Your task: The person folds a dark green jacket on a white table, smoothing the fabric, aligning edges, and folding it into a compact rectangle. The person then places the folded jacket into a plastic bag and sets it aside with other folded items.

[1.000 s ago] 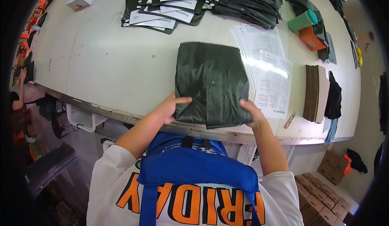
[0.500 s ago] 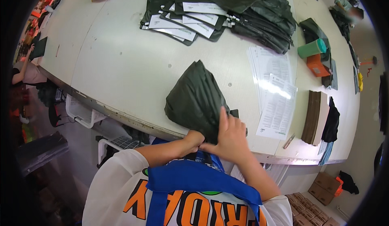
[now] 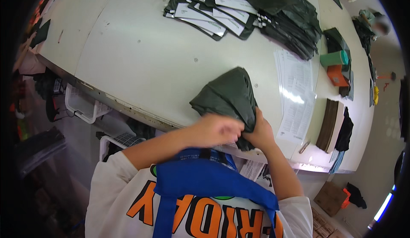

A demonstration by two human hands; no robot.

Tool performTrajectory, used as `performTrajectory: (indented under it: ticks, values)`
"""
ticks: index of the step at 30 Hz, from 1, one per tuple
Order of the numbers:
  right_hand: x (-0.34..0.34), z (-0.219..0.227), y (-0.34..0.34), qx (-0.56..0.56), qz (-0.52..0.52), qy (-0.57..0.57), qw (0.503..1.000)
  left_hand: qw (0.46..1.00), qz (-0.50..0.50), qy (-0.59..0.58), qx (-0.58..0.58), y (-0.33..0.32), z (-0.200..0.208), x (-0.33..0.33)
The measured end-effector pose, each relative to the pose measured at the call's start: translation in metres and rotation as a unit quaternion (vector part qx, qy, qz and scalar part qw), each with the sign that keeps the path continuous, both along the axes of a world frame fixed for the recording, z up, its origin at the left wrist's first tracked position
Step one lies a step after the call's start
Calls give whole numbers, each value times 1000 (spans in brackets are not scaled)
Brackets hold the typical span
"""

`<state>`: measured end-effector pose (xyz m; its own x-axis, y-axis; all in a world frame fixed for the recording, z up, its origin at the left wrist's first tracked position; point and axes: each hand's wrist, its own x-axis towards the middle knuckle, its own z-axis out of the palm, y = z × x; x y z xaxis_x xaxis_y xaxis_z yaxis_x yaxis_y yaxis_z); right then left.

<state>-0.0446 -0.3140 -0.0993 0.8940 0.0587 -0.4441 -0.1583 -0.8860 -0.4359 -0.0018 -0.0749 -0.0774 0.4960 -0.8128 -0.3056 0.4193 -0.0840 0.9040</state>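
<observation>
A dark green-black plastic bag [image 3: 230, 90], folded into a fan-like bundle, rises over the near edge of the table. My right hand [image 3: 261, 132] is closed round its gathered lower right side. Across the front of the bag lies my left hand [image 3: 215, 130], smeared by motion, so how its fingers are set cannot be made out. A short tail of the bag hangs below my hands at the table edge.
Dark bags with white labels [image 3: 232, 1] lie piled at the far side. Printed sheets [image 3: 294, 97] are to the right, beyond them a green cup [image 3: 333, 58], an orange box [image 3: 337, 75] and a cardboard stack [image 3: 328, 125]. White baskets [image 3: 81, 105] stand below the table's left edge.
My right hand has gone from flat against the bag to gripping its right side. My left hand has moved up and right across the bag's front. The bag's spread top has changed shape.
</observation>
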Motion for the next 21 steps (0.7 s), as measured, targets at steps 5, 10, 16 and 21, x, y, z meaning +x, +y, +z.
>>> performTrajectory:
  ticks: [5,10,16,21]
  values:
    - [9,71,32,79,297,8,951,952,190,181,160,61,-27,67]
    - [-11,56,29,166,64,164,970,997,58,-50,-22,88,-47,38]
    - [0,44,27,138,11,198,970,967,83,-207,121,64,-86,178]
    - [-13,40,9,96,-59,187,976,758,498,-259,333,5,-104,384]
